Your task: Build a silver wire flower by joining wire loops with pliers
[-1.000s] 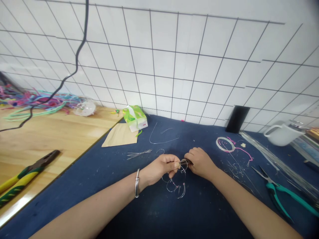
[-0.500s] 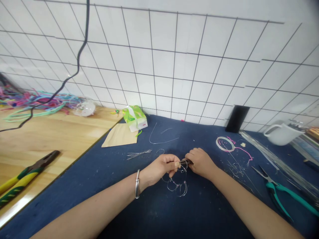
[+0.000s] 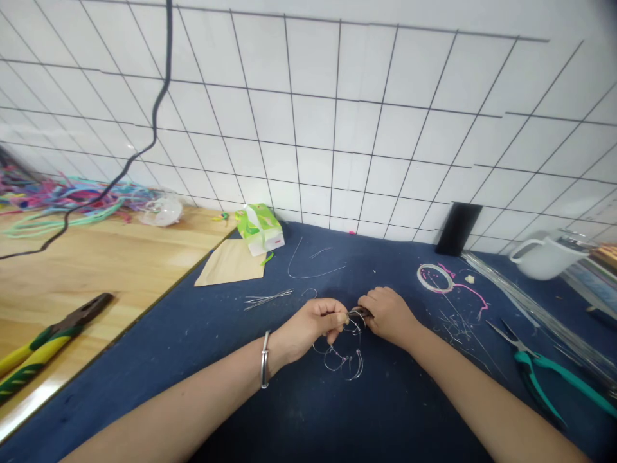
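Observation:
My left hand (image 3: 322, 323) is closed, thumb and forefinger pinching a chain of thin silver wire loops (image 3: 355, 366). The loops dangle below my fingers over the dark blue cloth (image 3: 308, 411). My right hand (image 3: 389, 316) is wrapped round a pair of pliers (image 3: 360, 312); only their dark jaws show, pointing left at the wire by my left fingertips. The handles are hidden inside my palm. Whether the jaws grip the wire I cannot tell.
Teal-handled pliers (image 3: 523, 357) lie at right, near wire clippings (image 3: 456, 326), a ring dish (image 3: 434, 278) and long wires (image 3: 540, 308). A mug (image 3: 544, 257) stands behind. Yellow-green pliers (image 3: 58, 337), cut wires (image 3: 268, 299) and a tissue pack (image 3: 260, 229) are left.
The pliers' jaws have turned slightly in my right hand beside the wire. Both hands stay almost in place, and the view has shifted a little.

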